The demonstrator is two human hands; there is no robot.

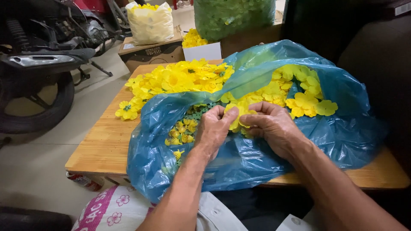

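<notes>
My left hand (pixel 214 128) and my right hand (pixel 272 124) meet over a blue plastic bag (pixel 257 158) spread on a wooden table (pixel 107 145). Both pinch the same yellow fabric flower (pixel 238 119) between fingertips. Inside the bag lie loose yellow petals (pixel 299 96), small green pieces (pixel 198 113) and small yellow stamen pieces (pixel 182 132). A heap of finished yellow flowers (pixel 175 81) rests on the table beyond the bag.
A motorbike (pixel 38 64) stands on the floor at left. Behind the table are a cardboard box (pixel 150 51) with a white sack of yellow flowers (pixel 150 23), a white box (pixel 203 50) and a bag of green pieces (pixel 233 17). A printed sack (pixel 111 211) lies near my lap.
</notes>
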